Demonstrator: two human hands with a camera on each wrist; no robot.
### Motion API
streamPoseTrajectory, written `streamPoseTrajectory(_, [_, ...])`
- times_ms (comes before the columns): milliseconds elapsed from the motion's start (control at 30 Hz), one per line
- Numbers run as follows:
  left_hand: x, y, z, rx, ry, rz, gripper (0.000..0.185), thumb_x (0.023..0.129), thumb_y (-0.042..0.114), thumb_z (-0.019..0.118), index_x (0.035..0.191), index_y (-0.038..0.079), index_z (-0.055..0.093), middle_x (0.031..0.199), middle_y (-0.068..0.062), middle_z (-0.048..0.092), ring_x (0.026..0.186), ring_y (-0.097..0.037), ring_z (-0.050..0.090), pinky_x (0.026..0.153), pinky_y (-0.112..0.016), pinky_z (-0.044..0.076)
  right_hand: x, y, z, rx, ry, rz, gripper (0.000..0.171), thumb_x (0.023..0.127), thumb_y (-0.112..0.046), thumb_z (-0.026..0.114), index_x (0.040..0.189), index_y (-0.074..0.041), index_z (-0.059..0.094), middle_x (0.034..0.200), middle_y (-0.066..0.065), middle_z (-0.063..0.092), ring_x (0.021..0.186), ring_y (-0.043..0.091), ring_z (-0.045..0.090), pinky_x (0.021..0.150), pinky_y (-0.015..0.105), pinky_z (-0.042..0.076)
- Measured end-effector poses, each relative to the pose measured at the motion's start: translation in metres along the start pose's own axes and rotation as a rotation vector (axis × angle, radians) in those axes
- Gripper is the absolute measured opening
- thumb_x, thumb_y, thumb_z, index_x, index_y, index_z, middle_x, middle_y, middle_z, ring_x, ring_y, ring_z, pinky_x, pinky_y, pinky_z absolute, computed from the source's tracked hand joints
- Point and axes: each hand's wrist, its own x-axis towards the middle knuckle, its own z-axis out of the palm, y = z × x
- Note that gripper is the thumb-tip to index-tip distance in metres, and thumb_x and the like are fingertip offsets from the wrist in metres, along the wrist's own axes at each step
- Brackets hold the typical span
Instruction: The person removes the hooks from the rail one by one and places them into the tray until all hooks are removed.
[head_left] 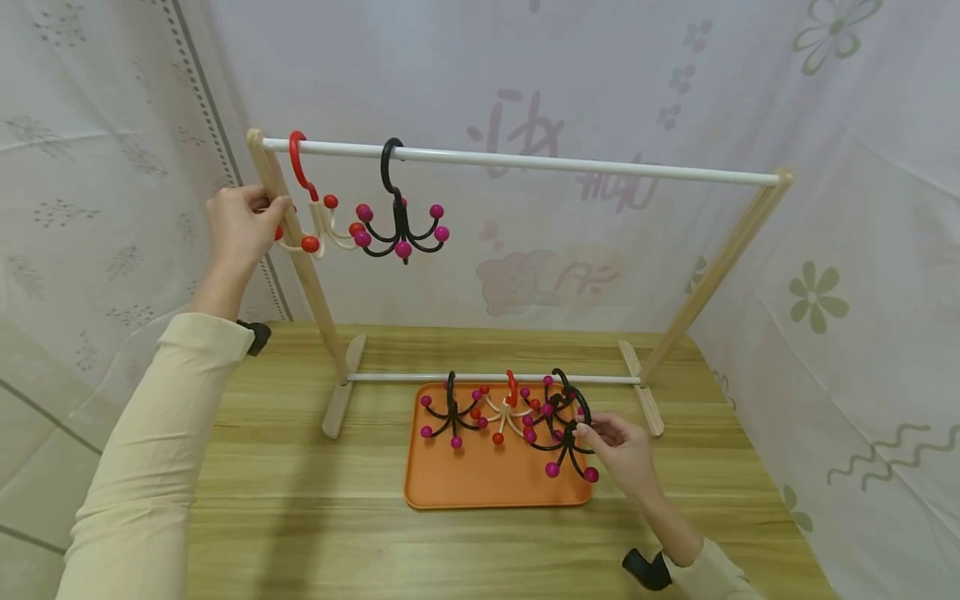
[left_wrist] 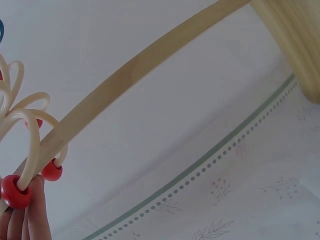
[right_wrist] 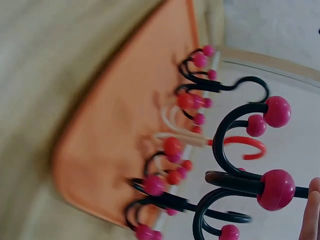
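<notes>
At the left end of the rack, my left hand (head_left: pixel 242 227) grips the upper part of the wooden post (head_left: pixel 318 304), thumb across its front. Right beside those fingers hangs a cream multi-arm hanger (head_left: pixel 316 218) with a red hook and red balls, somewhat tilted. In the left wrist view one red ball (left_wrist: pixel 16 191) overlaps the fingers (left_wrist: pixel 37 212). My right hand (head_left: pixel 628 457) pinches a black multi-arm hanger (head_left: pixel 569 437) with magenta balls near its stem, over the tray's right side. In the right wrist view its magenta ball (right_wrist: pixel 276 190) is near the fingertips.
A second black hanger (head_left: pixel 401 218) hangs on the white rail (head_left: pixel 525 160). The orange tray (head_left: pixel 487 487) on the wooden table (head_left: pixel 420 550) bears a black hanger (head_left: pixel 453 417), a red-hooked cream hanger (head_left: pixel 507 412) and another black one (head_left: pixel 553 402). A white lower bar (head_left: pixel 390 377) runs behind the tray.
</notes>
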Motion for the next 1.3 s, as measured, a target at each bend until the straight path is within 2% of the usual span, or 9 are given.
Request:
streamPoseTrajectory(33, [0.0,0.0,0.0,-0.001,0.001,0.001,0.042,0.089,0.033,0.048,0.115,0.002,0.058,0.107,-0.016,0.06,0.079,-0.015,0.056,0.064,-0.016,0.046,-0.004,0.007,0.0,0.02,-0.003,-0.011,0.012,0.08,0.006,0.058,0.091,0.01,0.06,0.08,0.02,0.063,0.07,0.023,0.062,0.058,0.03,0.051])
streamPoseTrajectory(167, [0.0,0.001,0.0,0.001,-0.001,0.002,0.041,0.089,0.033,0.047,0.115,0.002,0.058,0.107,-0.015,0.06,0.08,-0.016,0.056,0.064,-0.017,0.046,-0.026,0.091,-0.007,-0.015,0.015,-0.023,0.015,0.082,-0.009,0.062,0.097,-0.005,0.064,0.087,0.009,0.065,0.072,0.021,0.062,0.059,0.028,0.051])
streamPoseTrajectory(267, [-0.001,0.001,0.0,0.0,-0.001,0.003,0.041,0.089,0.032,0.047,0.115,0.002,0.058,0.107,-0.015,0.06,0.079,-0.013,0.056,0.063,-0.015,0.046,-0.036,0.136,-0.01,-0.02,0.028,-0.01,0.017,0.082,-0.006,0.062,0.099,-0.007,0.064,0.09,0.007,0.065,0.072,0.019,0.062,0.058,0.025,0.05])
streamPoseTrajectory(333, [-0.001,0.001,0.0,-0.007,0.002,0.008,0.041,0.089,0.032,0.048,0.114,0.002,0.059,0.107,-0.016,0.06,0.077,-0.012,0.056,0.061,-0.014,0.045,-0.037,0.133,-0.007,-0.022,0.043,-0.01,0.019,0.081,-0.002,0.062,0.099,-0.004,0.064,0.09,0.009,0.065,0.072,0.019,0.062,0.056,0.024,0.05])
streamPoseTrajectory(567, [-0.001,0.001,-0.001,-0.005,0.003,0.011,0.04,0.089,0.032,0.048,0.113,0.001,0.059,0.106,-0.016,0.06,0.075,-0.01,0.056,0.058,-0.012,0.044,-0.028,0.061,0.013,0.055,0.074,0.008,0.012,0.079,0.0,0.063,0.089,0.005,0.062,0.08,0.016,0.064,0.068,0.03,0.061,0.056,0.035,0.051])
streamPoseTrajectory(800, [0.0,0.0,0.0,0.005,-0.004,0.002,0.041,0.089,0.032,0.048,0.114,0.002,0.059,0.107,-0.015,0.059,0.08,-0.014,0.057,0.061,-0.014,0.045,-0.036,0.089,0.015,0.093,0.069,-0.042,0.014,0.079,0.008,0.06,0.092,0.004,0.062,0.083,0.016,0.063,0.07,0.027,0.062,0.057,0.029,0.051])
streamPoseTrajectory(1067, [-0.001,0.001,-0.001,0.009,-0.002,0.011,0.041,0.089,0.033,0.048,0.114,0.002,0.059,0.107,-0.015,0.06,0.073,-0.008,0.056,0.06,-0.014,0.045,-0.04,0.064,0.03,-0.048,0.156,0.135,0.012,0.079,-0.003,0.065,0.087,0.006,0.063,0.081,0.015,0.063,0.072,0.038,0.059,0.06,0.024,0.05])
streamPoseTrajectory(1133, [-0.001,0.002,-0.001,0.009,0.002,0.012,0.041,0.089,0.032,0.048,0.114,0.002,0.059,0.107,-0.016,0.06,0.071,-0.006,0.055,0.059,-0.014,0.045,-0.04,0.063,0.031,-0.064,0.171,0.133,0.011,0.078,-0.001,0.065,0.087,0.005,0.063,0.081,0.015,0.063,0.072,0.037,0.06,0.06,0.024,0.05])
streamPoseTrajectory(1300, [-0.002,0.003,-0.001,0.008,0.009,0.011,0.041,0.089,0.032,0.048,0.114,0.001,0.059,0.106,-0.017,0.06,0.07,-0.008,0.054,0.059,-0.014,0.045,-0.049,0.107,0.027,-0.081,0.185,0.021,0.012,0.079,-0.001,0.064,0.091,-0.002,0.064,0.084,0.012,0.064,0.074,0.025,0.062,0.062,0.024,0.05])
